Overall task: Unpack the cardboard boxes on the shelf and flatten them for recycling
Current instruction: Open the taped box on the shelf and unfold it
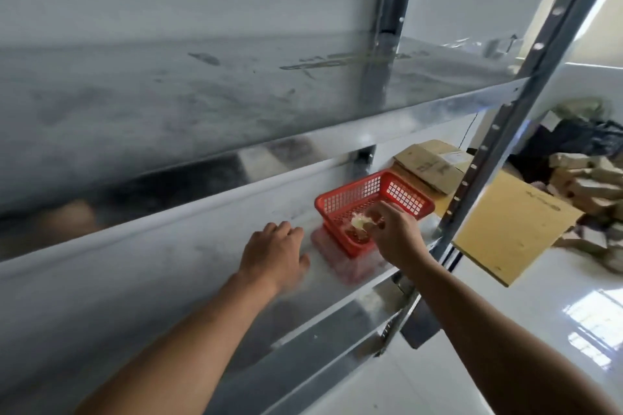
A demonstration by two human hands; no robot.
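While the left hand [273,251] rests palm down on the metal shelf [161,266], its fingers loosely bent and holding nothing, the right hand [399,234] hangs over the near end of a red basket [354,194]. Its fingers [379,212] pinch a small pale lump [359,222]; what it is cannot be told. The basket stands near the shelf's right end, close to the front edge. Behind it, in the back right corner, lies a cardboard box [426,162] with its flaps shut. A flat cardboard sheet [505,229] sticks out past the right-hand upright [499,131], above the glossy floor [472,330].
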